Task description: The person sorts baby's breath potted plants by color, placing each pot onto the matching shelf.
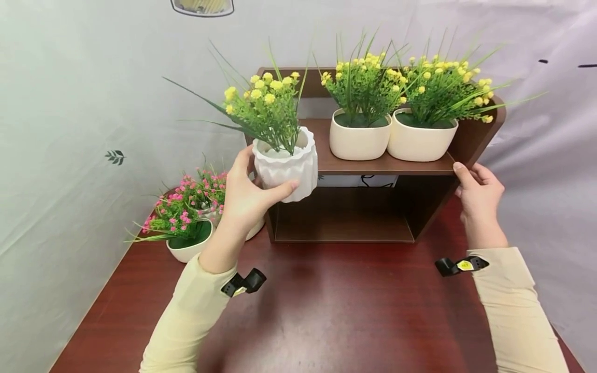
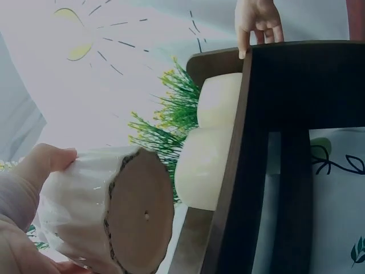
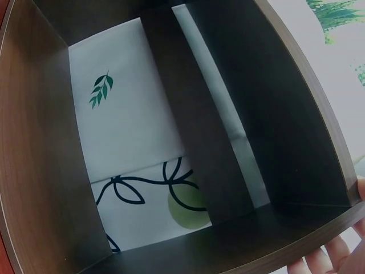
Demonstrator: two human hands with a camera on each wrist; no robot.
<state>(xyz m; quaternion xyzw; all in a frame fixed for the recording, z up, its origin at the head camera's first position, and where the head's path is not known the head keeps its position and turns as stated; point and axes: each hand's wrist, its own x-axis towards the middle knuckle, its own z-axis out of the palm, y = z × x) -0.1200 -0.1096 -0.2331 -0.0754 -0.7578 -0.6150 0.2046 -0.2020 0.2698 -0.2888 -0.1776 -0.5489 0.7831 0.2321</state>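
My left hand (image 1: 244, 194) grips a white fluted flowerpot (image 1: 291, 171) with yellow flowers and long grass blades, raised in front of the left end of a brown shelf (image 1: 387, 166). In the left wrist view the flowerpot (image 2: 85, 200) is tilted so that its brownish base with a small hole shows. My right hand (image 1: 480, 189) pinches the shelf's right front corner, thumb on top and the other fingers around the outer side. Two cream oval pots, a middle one (image 1: 359, 142) and a right one (image 1: 422, 142), stand side by side on the upper board, both with yellow flowers.
Pink-flowered plants (image 1: 184, 207) in pale pots stand on the dark red table (image 1: 345, 305), left of the shelf and partly behind my left arm. A pale printed cloth (image 1: 93, 103) hangs behind. The shelf's lower compartment (image 1: 345, 215) has an open back.
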